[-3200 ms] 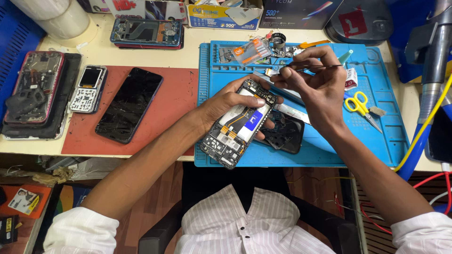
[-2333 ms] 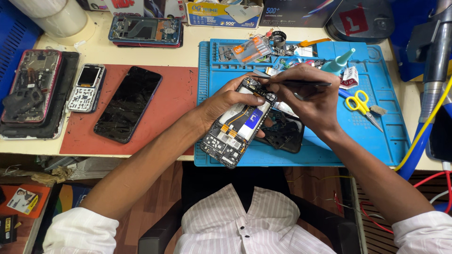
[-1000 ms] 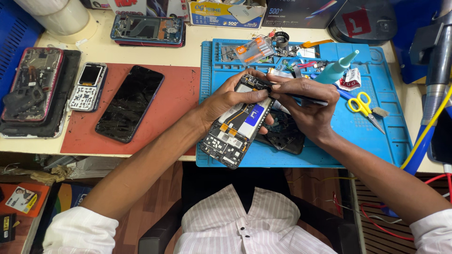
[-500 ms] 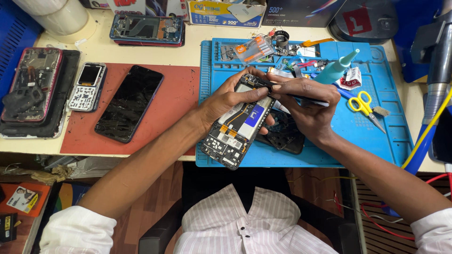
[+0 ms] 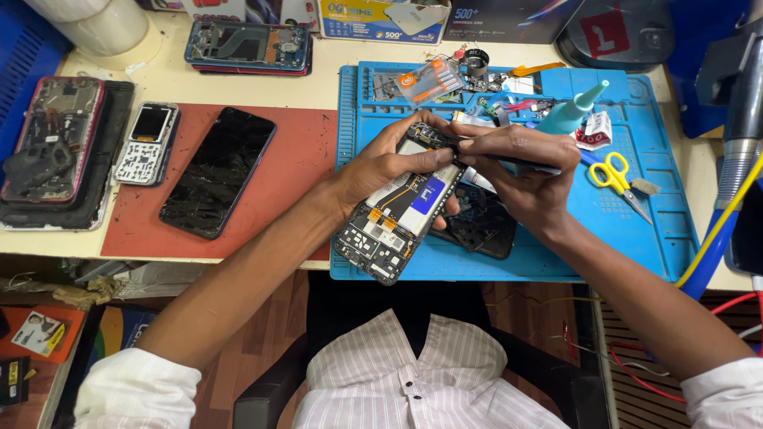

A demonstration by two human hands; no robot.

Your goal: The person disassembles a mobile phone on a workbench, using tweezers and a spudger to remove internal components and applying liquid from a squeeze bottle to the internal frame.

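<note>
Since half a second ago almost nothing has shifted: your right hand (image 5: 520, 171) has only edged its dark slim tool (image 5: 509, 161) a little along the far end of the opened smartphone (image 5: 401, 210), and your left hand (image 5: 389, 163) has kept its place.

Your left hand is clasped around the phone's far end, thumb across the exposed inside, holding it tilted above the near left part of the blue repair mat (image 5: 636, 214). Your right hand pinches the tool between thumb and fingers, tip at the phone's far edge.

The phone looks light and stiff but fragile (bare circuit board, thin flex strips). It is probably safest taken by its side rails, never by the boards.

A black back cover (image 5: 481, 230) lies on the mat beneath your right wrist. To the right sit yellow-handled scissors (image 5: 616, 176), and farther off a teal glue bottle (image 5: 568, 115) beside a small white and red packet (image 5: 596, 131).

On the red mat (image 5: 294, 167) at left lie a cracked black phone (image 5: 216, 172) and a small keypad phone (image 5: 147, 143). At the far edge, a flat blue and yellow printed carton (image 5: 381, 20) sits left of a black box (image 5: 509, 17).
</note>
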